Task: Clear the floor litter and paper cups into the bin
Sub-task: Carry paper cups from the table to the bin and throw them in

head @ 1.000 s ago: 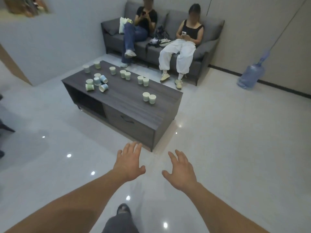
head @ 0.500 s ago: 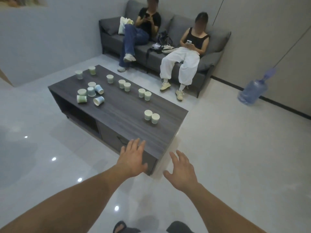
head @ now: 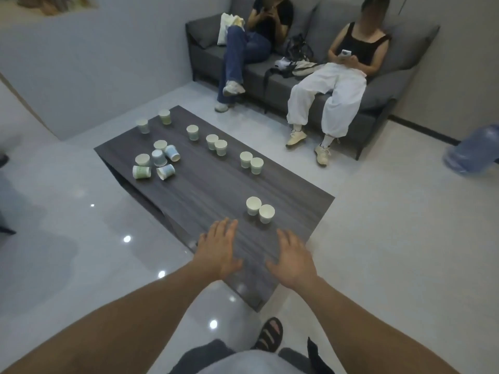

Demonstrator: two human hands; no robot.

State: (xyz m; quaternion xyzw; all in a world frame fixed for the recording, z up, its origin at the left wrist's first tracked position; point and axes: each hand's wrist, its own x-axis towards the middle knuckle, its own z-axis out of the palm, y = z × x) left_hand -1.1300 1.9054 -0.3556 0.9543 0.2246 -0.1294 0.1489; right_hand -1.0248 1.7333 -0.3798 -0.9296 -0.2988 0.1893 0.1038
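Observation:
Several paper cups stand or lie on a dark wooden coffee table (head: 205, 190). The nearest pair of upright cups (head: 260, 210) is just beyond my fingertips. A cluster of cups (head: 156, 161), some tipped over, sits at the table's left side. My left hand (head: 220, 248) hovers palm down over the table's near end, fingers straight and empty. My right hand (head: 293, 256) is beside it, fingers spread, holding nothing. No bin is in view.
Two people sit on a grey sofa (head: 383, 85) behind the table, their feet on the floor near its far side. A blue water jug (head: 471, 148) lies at the right wall. Glossy tiled floor (head: 391, 238) surrounds the table. My sandalled foot (head: 270, 334) is near the table corner.
I have stepped closer to the table. Both hands, still open, now reach over its near end instead of in front of it.

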